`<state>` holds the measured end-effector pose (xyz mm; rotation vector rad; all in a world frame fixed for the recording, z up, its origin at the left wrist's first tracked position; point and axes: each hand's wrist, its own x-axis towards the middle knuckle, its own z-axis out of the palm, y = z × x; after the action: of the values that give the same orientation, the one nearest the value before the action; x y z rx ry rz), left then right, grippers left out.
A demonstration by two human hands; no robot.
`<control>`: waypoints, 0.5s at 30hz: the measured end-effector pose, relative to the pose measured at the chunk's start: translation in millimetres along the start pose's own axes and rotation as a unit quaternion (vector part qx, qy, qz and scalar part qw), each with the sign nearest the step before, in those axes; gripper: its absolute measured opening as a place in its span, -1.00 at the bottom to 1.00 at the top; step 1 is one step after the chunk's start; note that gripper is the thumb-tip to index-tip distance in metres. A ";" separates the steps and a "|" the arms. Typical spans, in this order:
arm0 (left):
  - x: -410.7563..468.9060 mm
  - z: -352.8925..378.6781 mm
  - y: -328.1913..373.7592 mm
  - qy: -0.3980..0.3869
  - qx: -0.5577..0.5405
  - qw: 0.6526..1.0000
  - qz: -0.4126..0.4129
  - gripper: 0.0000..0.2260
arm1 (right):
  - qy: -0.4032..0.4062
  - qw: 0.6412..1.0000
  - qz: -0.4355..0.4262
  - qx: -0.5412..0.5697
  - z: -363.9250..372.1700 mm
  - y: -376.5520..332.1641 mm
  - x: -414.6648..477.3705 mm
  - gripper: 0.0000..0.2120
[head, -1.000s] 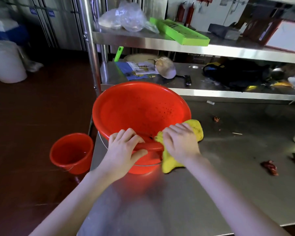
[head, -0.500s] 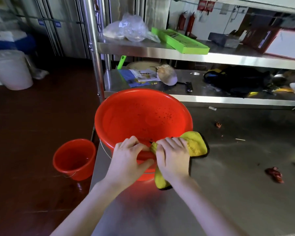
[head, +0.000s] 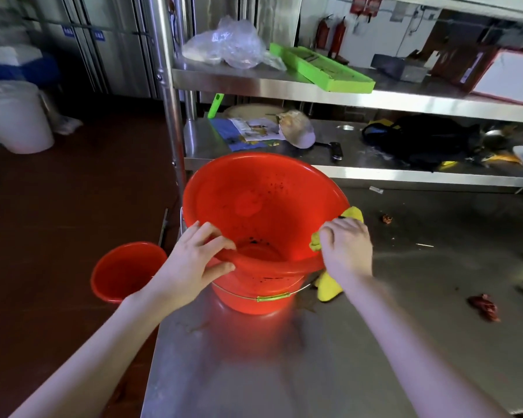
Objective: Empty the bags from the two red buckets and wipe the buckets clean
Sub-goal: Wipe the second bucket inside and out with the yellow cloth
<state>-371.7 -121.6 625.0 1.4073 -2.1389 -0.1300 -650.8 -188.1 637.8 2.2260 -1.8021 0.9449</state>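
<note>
A large red bucket (head: 260, 206) stands on the steel table (head: 375, 342), tilted toward me, with dark specks on its inner wall. My left hand (head: 194, 260) grips its near left rim, thumb outside and fingers inside. My right hand (head: 346, 250) presses a yellow cloth (head: 328, 286) against the near right rim; part of the cloth hangs down outside the bucket wall. A smaller red bucket (head: 124, 271) sits on the floor to the left of the table. No bag shows in either bucket.
Steel shelves (head: 344, 98) rise behind the table with a plastic bag (head: 227, 45), a green tray (head: 320, 69) and a dark bag (head: 420, 140). Red scraps (head: 483, 306) lie on the table at right. A white bin (head: 15, 116) stands far left on the floor.
My right hand has slid the yellow cloth from the near middle of the rim around to the right side. The left hand has shifted slightly left along the rim.
</note>
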 end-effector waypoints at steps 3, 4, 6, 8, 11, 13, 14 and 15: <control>-2.5 7.8 17.5 0.020 0.008 1.000 -0.020 -0.64 | 0.053 0.998 -0.014 -0.012 9.1 -58.3 -39.9 -0.72; -4.5 11.6 24.7 0.025 0.007 0.999 -0.030 -0.61 | 0.059 0.998 -0.021 -0.002 12.5 -75.1 -50.4 -0.73; -9.2 18.4 33.0 0.038 0.003 0.998 -0.048 -0.59 | 0.055 0.997 -0.046 0.019 15.5 -89.2 -59.1 -0.74; -10.5 20.9 34.7 0.043 -0.003 0.997 -0.062 -0.61 | 0.026 0.994 -0.108 0.018 10.3 -74.4 -50.5 -0.74; -8.0 24.2 38.7 0.049 -0.013 0.996 -0.071 -0.74 | -0.047 0.986 -0.157 -0.006 -2.3 -24.4 -14.6 -0.72; -8.3 28.2 42.2 0.056 -0.021 0.996 -0.066 -0.77 | -0.120 0.983 -0.135 -0.004 -9.8 7.3 15.3 -0.73; -9.3 29.3 42.8 0.059 -0.021 0.996 -0.063 -0.76 | -0.150 0.981 -0.127 -0.006 -10.8 18.0 26.3 -0.75; -9.9 29.3 42.5 0.064 -0.017 0.996 -0.062 -0.75 | -0.163 0.979 -0.119 -0.009 -10.1 23.8 33.0 -0.76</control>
<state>-418.3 -100.7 612.6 1.4882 -1.9369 -0.1185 -673.4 -217.7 656.9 2.6339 -1.5927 0.5418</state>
